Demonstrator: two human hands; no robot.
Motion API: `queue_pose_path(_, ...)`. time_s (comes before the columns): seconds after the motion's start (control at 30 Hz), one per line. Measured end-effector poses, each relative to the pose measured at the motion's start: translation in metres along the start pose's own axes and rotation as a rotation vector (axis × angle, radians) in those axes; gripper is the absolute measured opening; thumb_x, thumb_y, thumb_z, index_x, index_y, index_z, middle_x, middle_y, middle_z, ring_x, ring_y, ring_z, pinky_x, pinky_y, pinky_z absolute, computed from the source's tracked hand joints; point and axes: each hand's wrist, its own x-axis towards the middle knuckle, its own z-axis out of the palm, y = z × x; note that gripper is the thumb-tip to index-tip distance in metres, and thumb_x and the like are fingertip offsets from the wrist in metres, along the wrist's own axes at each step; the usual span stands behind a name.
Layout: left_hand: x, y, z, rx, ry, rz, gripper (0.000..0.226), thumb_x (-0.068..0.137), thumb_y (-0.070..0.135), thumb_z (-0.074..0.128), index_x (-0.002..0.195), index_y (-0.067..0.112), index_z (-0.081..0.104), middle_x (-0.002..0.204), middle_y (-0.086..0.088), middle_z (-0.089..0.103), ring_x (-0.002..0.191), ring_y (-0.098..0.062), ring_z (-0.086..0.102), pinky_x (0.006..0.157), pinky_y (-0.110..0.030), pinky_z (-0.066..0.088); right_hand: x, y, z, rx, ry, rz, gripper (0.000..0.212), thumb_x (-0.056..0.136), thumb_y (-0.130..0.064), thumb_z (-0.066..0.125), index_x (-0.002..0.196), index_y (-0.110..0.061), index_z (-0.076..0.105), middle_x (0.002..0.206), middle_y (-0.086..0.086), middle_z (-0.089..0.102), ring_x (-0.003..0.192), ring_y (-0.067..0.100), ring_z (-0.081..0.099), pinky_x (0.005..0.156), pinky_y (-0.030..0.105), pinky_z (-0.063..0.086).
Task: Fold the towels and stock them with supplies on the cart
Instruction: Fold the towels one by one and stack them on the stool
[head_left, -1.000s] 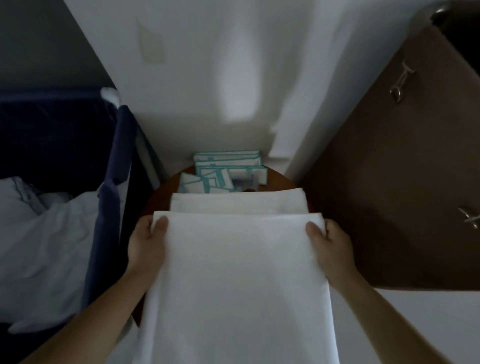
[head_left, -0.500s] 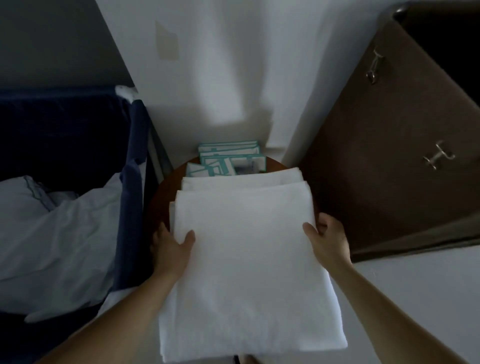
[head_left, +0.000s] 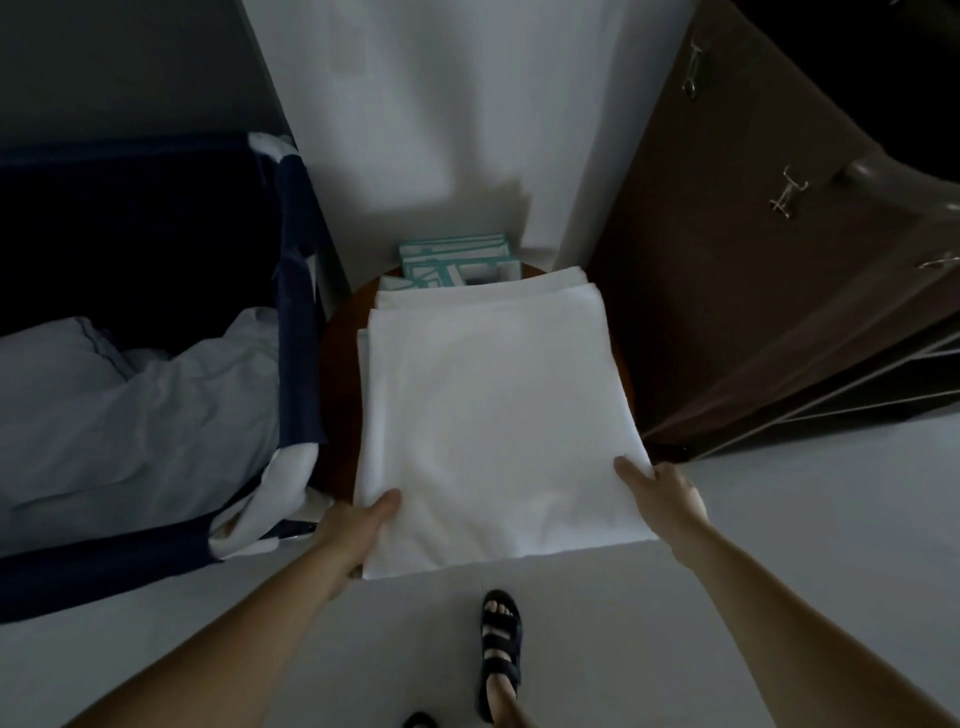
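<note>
A folded white towel (head_left: 493, 415) lies on top of other folded white towels (head_left: 467, 291) on a round brown surface (head_left: 340, 374). Its near part hangs past the surface's front edge. My left hand (head_left: 358, 525) grips the towel's near left edge, thumb on top and fingers underneath. My right hand (head_left: 660, 493) grips the near right edge the same way. Behind the towels stand several teal and white supply boxes (head_left: 457, 260) against the wall.
A dark blue linen cart bag (head_left: 296, 312) holding crumpled white linen (head_left: 130, 400) stands to the left. A brown cabinet (head_left: 753, 260) with metal hooks is on the right. My sandalled foot (head_left: 501, 654) is on the pale floor below the towel.
My hands have slid back along the towel's sides from its far corners to its near edge. The towel now lies further forward over the stack and the view has drawn back.
</note>
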Motion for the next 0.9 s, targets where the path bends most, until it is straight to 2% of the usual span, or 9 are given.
queue_pose_path(0.1,0.004,0.011,-0.004,0.141,0.061,0.028,0.050,0.082,0.050,0.074,0.105,0.013,0.050,0.091,-0.003,0.060,0.079,-0.024,0.062,0.057,-0.028,0.048,0.010,-0.008,-0.009,0.037,-0.002,0.056,0.060,0.083,-0.059,0.065,0.111,-0.007,0.058,0.100,0.010,0.065,0.087,0.032,0.062,0.072,0.036,0.048)
queue_pose_path(0.2,0.012,0.022,-0.010,0.112,0.032,-0.022,0.054,0.075,0.052,0.079,0.100,0.011,0.054,0.095,-0.008,0.065,0.083,-0.027,0.066,0.063,-0.032,0.056,0.019,-0.020,-0.015,0.168,-0.153,0.033,0.045,0.082,-0.053,0.072,0.097,-0.011,0.064,0.098,0.008,0.068,0.081,0.026,0.064,0.066,0.035,0.050)
queue_pose_path(0.3,0.019,0.023,-0.010,-0.108,-0.149,-0.110,0.065,0.063,0.056,0.086,0.107,0.013,0.062,0.103,-0.008,0.074,0.097,-0.030,0.069,0.088,-0.043,0.055,0.026,-0.030,-0.016,0.314,-0.243,0.042,0.044,0.079,-0.050,0.077,0.100,-0.012,0.068,0.101,0.007,0.072,0.088,0.030,0.070,0.082,0.043,0.057)
queue_pose_path(0.4,0.028,0.024,-0.007,-0.186,-0.203,-0.108,0.085,0.050,0.056,0.089,0.117,0.011,0.064,0.101,-0.007,0.076,0.100,-0.029,0.069,0.090,-0.041,0.054,0.038,-0.036,-0.017,0.367,-0.263,0.045,0.042,0.080,-0.049,0.077,0.097,-0.010,0.074,0.098,0.009,0.076,0.088,0.032,0.073,0.091,0.049,0.057)
queue_pose_path(0.5,0.035,0.036,-0.005,-0.162,-0.140,-0.033,0.088,0.057,0.053,0.090,0.127,0.011,0.058,0.112,-0.009,0.071,0.102,-0.030,0.067,0.095,-0.045,0.052,0.049,-0.047,-0.016,0.369,-0.306,-0.033,0.038,0.082,-0.049,0.074,0.101,-0.016,0.075,0.097,0.005,0.077,0.088,0.029,0.074,0.092,0.049,0.056)
queue_pose_path(0.63,0.031,0.064,-0.002,-0.213,-0.108,0.080,0.059,0.077,0.035,0.082,0.127,0.011,0.060,0.107,-0.010,0.072,0.093,-0.030,0.070,0.078,-0.039,0.057,0.053,-0.067,-0.011,0.454,-0.305,-0.067,0.061,0.077,-0.043,0.082,0.125,-0.021,0.053,0.113,0.002,0.067,0.098,0.027,0.068,0.086,0.047,0.057)
queue_pose_path(0.73,0.020,0.088,0.003,-0.223,-0.161,0.110,0.048,0.083,0.019,0.076,0.127,0.010,0.060,0.109,-0.012,0.071,0.094,-0.031,0.070,0.079,-0.039,0.058,0.052,-0.081,-0.012,0.470,-0.345,-0.129,0.054,0.079,-0.025,0.082,0.124,-0.027,0.053,0.115,0.002,0.068,0.096,0.025,0.069,0.079,0.041,0.057)
queue_pose_path(0.8,0.012,0.102,0.003,-0.178,-0.164,0.170,0.040,0.085,0.012,0.072,0.122,0.017,0.060,0.104,-0.006,0.071,0.091,-0.026,0.069,0.071,-0.034,0.055,0.048,-0.092,-0.018,0.413,-0.298,-0.235,0.053,0.083,-0.016,0.076,0.129,-0.030,0.053,0.116,0.000,0.066,0.097,0.020,0.066,0.080,0.035,0.052)
queue_pose_path(0.9,-0.003,0.130,-0.005,-0.104,-0.157,0.375,0.036,0.084,0.011,0.070,0.109,0.035,0.059,0.090,0.012,0.074,0.081,-0.012,0.072,0.064,-0.025,0.052,0.038,-0.114,-0.037,0.328,-0.224,-0.468,0.059,0.087,-0.018,0.071,0.134,-0.045,0.048,0.111,-0.016,0.059,0.099,0.008,0.059,0.078,0.023,0.046)
